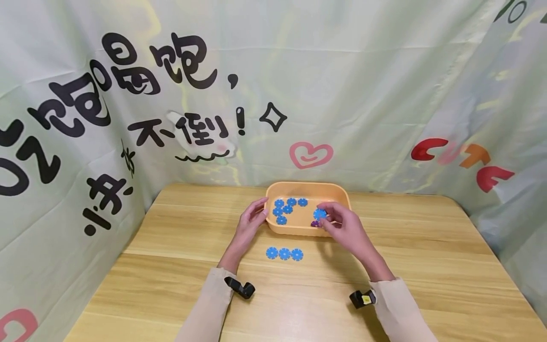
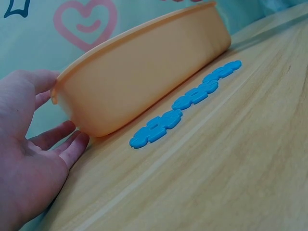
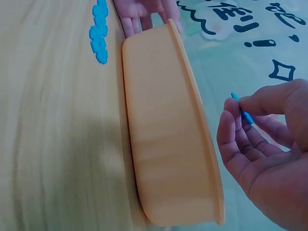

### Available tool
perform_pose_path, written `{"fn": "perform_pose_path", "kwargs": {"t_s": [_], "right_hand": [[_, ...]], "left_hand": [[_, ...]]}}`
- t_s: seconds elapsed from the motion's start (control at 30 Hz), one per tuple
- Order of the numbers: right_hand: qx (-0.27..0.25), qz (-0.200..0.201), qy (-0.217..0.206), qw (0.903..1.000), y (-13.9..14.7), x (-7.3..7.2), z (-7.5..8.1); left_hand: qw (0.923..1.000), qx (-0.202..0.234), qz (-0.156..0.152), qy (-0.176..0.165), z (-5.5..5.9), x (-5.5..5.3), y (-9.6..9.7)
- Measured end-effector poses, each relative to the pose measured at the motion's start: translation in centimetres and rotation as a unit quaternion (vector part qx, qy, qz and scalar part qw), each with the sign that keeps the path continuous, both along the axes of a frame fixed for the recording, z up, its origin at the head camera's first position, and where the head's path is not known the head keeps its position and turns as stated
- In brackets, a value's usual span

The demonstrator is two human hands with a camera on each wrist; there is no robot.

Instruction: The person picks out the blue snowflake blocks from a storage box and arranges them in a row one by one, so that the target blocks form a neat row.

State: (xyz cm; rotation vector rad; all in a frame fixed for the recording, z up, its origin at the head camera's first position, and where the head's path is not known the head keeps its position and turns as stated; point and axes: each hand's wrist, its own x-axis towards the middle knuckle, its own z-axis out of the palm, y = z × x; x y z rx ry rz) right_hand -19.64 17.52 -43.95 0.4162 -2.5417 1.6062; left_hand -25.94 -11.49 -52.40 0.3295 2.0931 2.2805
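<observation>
In the head view, my right hand (image 1: 345, 227) pinches a blue snowflake disc (image 1: 319, 214) between thumb and fingers, above the right part of an orange plastic tray (image 1: 308, 231). The right wrist view shows this disc (image 3: 246, 115) nearly edge-on, clear of the tray's rim. My left hand (image 1: 249, 223) touches the tray's left end, its fingers (image 2: 63, 135) lying loosely against the end wall and rim. Inside the tray, several blue discs (image 1: 288, 209) lie at the left. A purple disc (image 1: 315, 223) shows below my right fingers, partly hidden.
Three blue snowflake discs (image 1: 284, 254) lie in a row on the wooden table (image 1: 299, 304), in front of the tray. A printed cloth (image 1: 367, 95) hangs behind the table and along both sides. Black wrist cameras (image 1: 362, 299) sit at both sleeves.
</observation>
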Motion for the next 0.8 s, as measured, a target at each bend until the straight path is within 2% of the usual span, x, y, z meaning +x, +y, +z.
{"fn": "perform_pose_path", "kwargs": {"t_s": [0.23,0.43,0.8], "right_hand": [[-0.014,0.007,0.001,0.9999,0.1,1.0,-0.5],[-0.003,0.013,0.004,0.9999,0.1,1.6,-1.0],[0.005,0.018,-0.022,0.9996,0.2,2.5,-1.2]], "left_hand": [[1.0000,-0.004,0.000,0.001,0.1,0.0,0.0],[1.0000,-0.006,0.003,0.004,0.2,0.0,0.0],[1.0000,0.000,-0.003,0.005,0.0,-0.2,0.1]]}}
